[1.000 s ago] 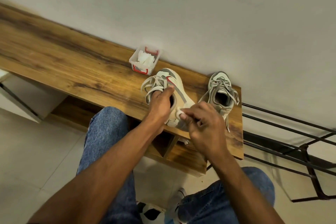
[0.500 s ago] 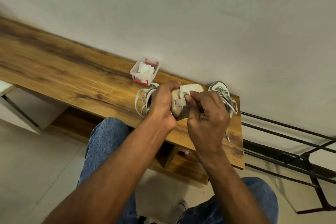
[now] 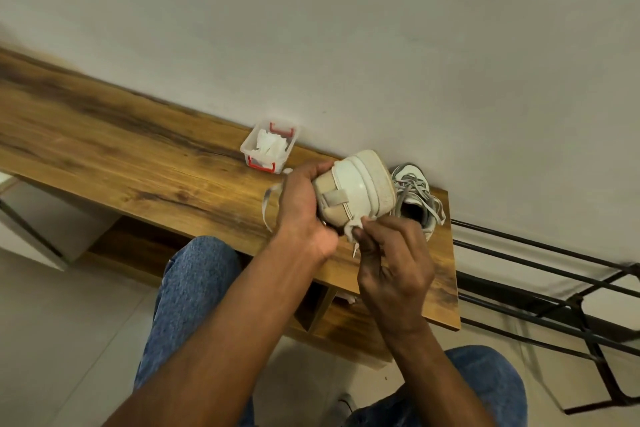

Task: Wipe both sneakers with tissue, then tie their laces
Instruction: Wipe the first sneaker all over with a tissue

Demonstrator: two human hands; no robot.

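My left hand [image 3: 302,215] grips a cream and white sneaker [image 3: 353,189], lifted off the bench and tipped so its heel and sole edge face me. Its loose laces [image 3: 268,199] hang down to the left of my hand. My right hand [image 3: 391,253] pinches a small white tissue [image 3: 353,230] against the lower edge of the sneaker's heel. The second sneaker [image 3: 417,199], white and grey with untied laces, stands on the wooden bench [image 3: 138,163] just behind and to the right, partly hidden by the held one.
A clear plastic box with red clips [image 3: 270,146] holds white tissues at the back of the bench by the wall. A black metal rack [image 3: 554,288] stands to the right of the bench. My knees in blue jeans [image 3: 194,281] are below.
My left hand has lifted the sneaker off the bench and turned its heel towards me. My right hand with the tissue has moved from the shoe's side to the heel's lower edge.
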